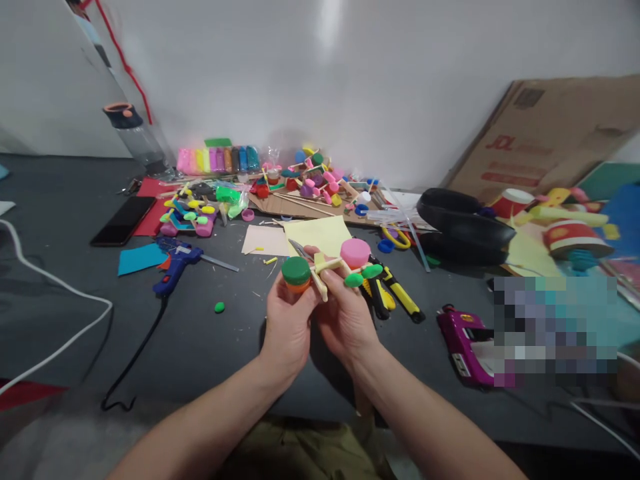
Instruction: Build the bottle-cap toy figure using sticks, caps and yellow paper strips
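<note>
Above the middle of the table both hands hold a small craft model of bottle caps and pale sticks (333, 267). My left hand (290, 323) is closed at its left end, by a green cap (297, 270) stacked on an orange one. My right hand (347, 317) pinches the sticks near the middle; beyond its fingers are a pink cap (355, 252) and two green clay ovals (371, 271). A grey pointed blade (299, 249) shows behind the model. What holds it is hidden.
A blue glue gun (173, 273) lies left, with a loose green clay oval (219, 307) nearer. Black-and-yellow cutters (400, 293) and a purple tool (467, 347) lie right. Yellow paper (320, 233), finished cap models (187, 213) and a cardboard sheet (550, 133) stand farther back.
</note>
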The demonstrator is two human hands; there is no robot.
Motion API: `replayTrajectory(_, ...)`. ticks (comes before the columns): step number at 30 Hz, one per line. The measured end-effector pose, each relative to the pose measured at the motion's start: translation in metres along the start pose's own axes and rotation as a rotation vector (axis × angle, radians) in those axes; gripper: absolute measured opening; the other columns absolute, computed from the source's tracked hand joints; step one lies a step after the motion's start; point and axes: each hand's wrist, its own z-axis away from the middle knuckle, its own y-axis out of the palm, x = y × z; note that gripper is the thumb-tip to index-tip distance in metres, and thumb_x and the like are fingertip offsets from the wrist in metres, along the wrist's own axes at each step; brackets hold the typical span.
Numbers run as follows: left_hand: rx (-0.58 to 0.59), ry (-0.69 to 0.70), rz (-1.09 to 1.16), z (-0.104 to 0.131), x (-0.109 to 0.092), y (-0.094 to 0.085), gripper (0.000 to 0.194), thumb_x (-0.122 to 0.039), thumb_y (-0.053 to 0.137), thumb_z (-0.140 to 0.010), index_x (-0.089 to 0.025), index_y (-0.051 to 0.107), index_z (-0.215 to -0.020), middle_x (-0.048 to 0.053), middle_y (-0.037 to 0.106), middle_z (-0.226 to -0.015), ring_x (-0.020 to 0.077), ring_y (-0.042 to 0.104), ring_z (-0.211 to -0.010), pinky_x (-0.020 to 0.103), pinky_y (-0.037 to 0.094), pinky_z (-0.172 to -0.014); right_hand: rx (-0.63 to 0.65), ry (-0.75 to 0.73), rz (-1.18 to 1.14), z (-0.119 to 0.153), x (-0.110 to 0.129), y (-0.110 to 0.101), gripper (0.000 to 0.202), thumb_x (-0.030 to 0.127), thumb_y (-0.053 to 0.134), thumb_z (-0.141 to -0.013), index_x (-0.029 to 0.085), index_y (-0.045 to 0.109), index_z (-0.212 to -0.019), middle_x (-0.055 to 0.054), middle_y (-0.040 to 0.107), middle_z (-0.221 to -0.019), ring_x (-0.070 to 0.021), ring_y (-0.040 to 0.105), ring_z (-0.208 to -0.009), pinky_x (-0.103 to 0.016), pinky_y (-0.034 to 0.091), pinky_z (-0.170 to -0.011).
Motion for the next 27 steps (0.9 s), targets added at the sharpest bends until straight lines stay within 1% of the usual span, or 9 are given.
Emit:
replayTrajectory(3,-0.002,0.025,-0.012,-0.004,0.005,-0.003,0.035,-0.02,0.096,-0.058,-0.021,0.079,-0.089,0.001,0.081,-0.092,0.0153,0.073,-0.086,0.026,0.056,-0.085,0.003,0.002,-0.018,0.0,-0.002,-0.001,0.028,0.031,0.083,-0.069,0.027,0.076,-0.095,0.001,0.079,-0.095,-0.0212,0.073,-0.098,-0.036,0.058,-0.097)
replayTrajectory(6,-0.005,0.038,-0.018,-0.006,0.007,-0.005,0.037,-0.026,0.095,-0.06,-0.022,0.079,-0.093,0.002,0.081,-0.098,0.0179,0.074,-0.09,0.03,0.057,-0.088,0.002,-0.005,-0.035,0.001,-0.005,-0.002,0.028,0.033,0.084,-0.067,0.028,0.075,-0.093,0.002,0.079,-0.099,-0.0202,0.072,-0.1,-0.034,0.057,-0.098)
replayTrajectory(11,-0.052,0.039,-0.027,-0.006,0.007,-0.007,0.034,-0.026,0.095,-0.06,-0.024,0.074,-0.087,-0.002,0.079,-0.09,0.0174,0.073,-0.09,0.03,0.055,-0.089,0.017,-0.014,-0.031,0.001,-0.008,-0.001,0.034,0.037,0.088,-0.063,0.028,0.076,-0.094,-0.001,0.08,-0.099,-0.0248,0.072,-0.103,-0.04,0.058,-0.096)
replayTrajectory(15,-0.041,0.004,-0.035,-0.008,0.005,-0.005,0.04,-0.026,0.092,-0.064,-0.025,0.069,-0.097,0.0,0.078,-0.1,0.0216,0.072,-0.102,0.035,0.052,-0.098,-0.015,-0.031,-0.015,-0.003,-0.015,-0.003,0.035,0.041,0.088,-0.062,0.028,0.076,-0.092,-0.001,0.08,-0.093,-0.0245,0.074,-0.093,-0.041,0.059,-0.093)
replayTrajectory(19,-0.006,-0.036,-0.048,-0.01,-0.002,-0.006,0.054,-0.018,0.088,-0.066,-0.028,0.062,-0.112,-0.001,0.077,-0.106,0.021,0.071,-0.107,0.036,0.05,-0.102,-0.045,-0.04,0.01,-0.008,-0.021,-0.006,0.029,0.038,0.089,-0.062,0.027,0.076,-0.086,0.001,0.079,-0.089,-0.0203,0.072,-0.089,-0.036,0.058,-0.091)
replayTrajectory(21,0.032,-0.063,-0.068,-0.009,-0.007,-0.009,0.06,-0.014,0.086,-0.067,-0.03,0.059,-0.118,-0.002,0.077,-0.105,0.02,0.071,-0.107,0.035,0.049,-0.102,-0.041,-0.027,0.032,-0.009,-0.022,-0.008,0.026,0.035,0.088,-0.063,0.025,0.075,-0.085,0.001,0.078,-0.089,-0.0184,0.071,-0.085,-0.032,0.058,-0.086)
replayTrajectory(23,0.079,-0.1,-0.09,-0.008,-0.013,-0.014,0.059,-0.012,0.083,-0.069,-0.031,0.058,-0.12,-0.003,0.077,-0.104,0.0192,0.072,-0.104,0.033,0.05,-0.098,-0.03,-0.008,0.057,-0.008,-0.022,-0.009,0.025,0.033,0.087,-0.065,0.024,0.076,-0.086,0.001,0.077,-0.083,-0.0152,0.068,-0.075,-0.027,0.056,-0.074)
replayTrajectory(25,0.122,-0.133,-0.103,-0.007,-0.019,-0.018,0.05,-0.014,0.08,-0.073,-0.03,0.06,-0.117,-0.002,0.076,-0.106,0.0178,0.071,-0.097,0.029,0.052,-0.086,-0.018,0.01,0.08,-0.007,-0.021,-0.01,0.023,0.031,0.086,-0.067,0.023,0.077,-0.087,0.003,0.073,-0.076,-0.0113,0.061,-0.065,-0.021,0.05,-0.059)
replayTrajectory(27,0.151,-0.15,-0.118,-0.008,-0.023,-0.023,0.037,-0.017,0.077,-0.078,-0.026,0.063,-0.111,0.0,0.075,-0.107,0.0157,0.068,-0.088,0.026,0.052,-0.073,-0.004,0.031,0.096,-0.006,-0.02,-0.011,0.023,0.03,0.084,-0.069,0.023,0.077,-0.089,0.004,0.072,-0.077,-0.009,0.055,-0.06,-0.019,0.042,-0.05)
